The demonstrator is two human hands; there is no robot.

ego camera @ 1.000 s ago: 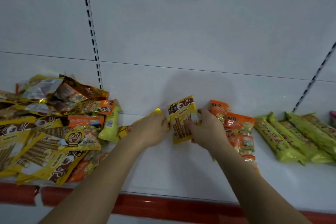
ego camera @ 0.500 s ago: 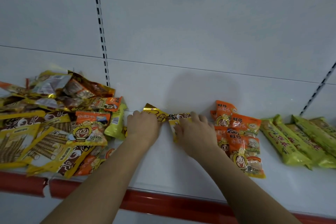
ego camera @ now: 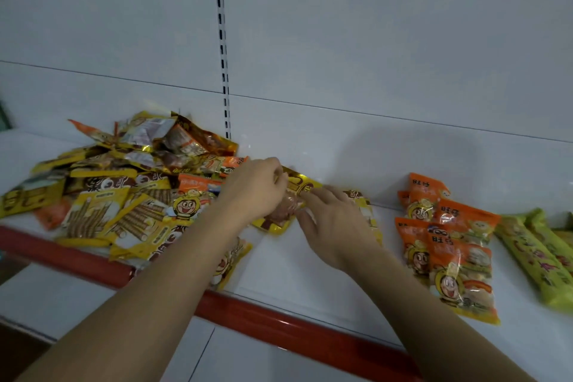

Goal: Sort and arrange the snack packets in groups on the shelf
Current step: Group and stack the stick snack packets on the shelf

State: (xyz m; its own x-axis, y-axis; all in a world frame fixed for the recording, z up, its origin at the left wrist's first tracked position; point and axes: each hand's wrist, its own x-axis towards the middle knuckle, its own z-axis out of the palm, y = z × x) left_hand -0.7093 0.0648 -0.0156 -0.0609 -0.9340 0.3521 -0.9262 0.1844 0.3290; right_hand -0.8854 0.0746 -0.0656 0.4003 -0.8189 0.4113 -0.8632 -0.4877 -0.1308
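**Gripping a gold packet at mid-shelf**

Pinching the upper end of a gold and brown packet (ego camera: 280,220), the left hand (ego camera: 254,189) has its fingers (ego camera: 274,175) curled round the foil edge. That packet lies on the white shelf (ego camera: 310,273), between the two hands. The right hand (ego camera: 336,226) rests with straight, spread fingers on a yellow packet (ego camera: 369,211) just beside the gold one; its thumb touches the gold packet's clear window.

Left of the hands, a loose pile of mixed snack packets (ego camera: 124,192) covers the shelf, yellow wafer-stick packs, orange packs and foil packs overlapping in no order. Right of the hands, a group of orange packets (ego camera: 446,245) lies in overlapping rows, apart from the yellow packet. Farther right, green packets (ego camera: 536,257) lie side by side, running to the frame's edge. A red strip (ego camera: 279,324) lines the shelf's front edge, and a slotted upright (ego camera: 223,49) runs up the white back panel.
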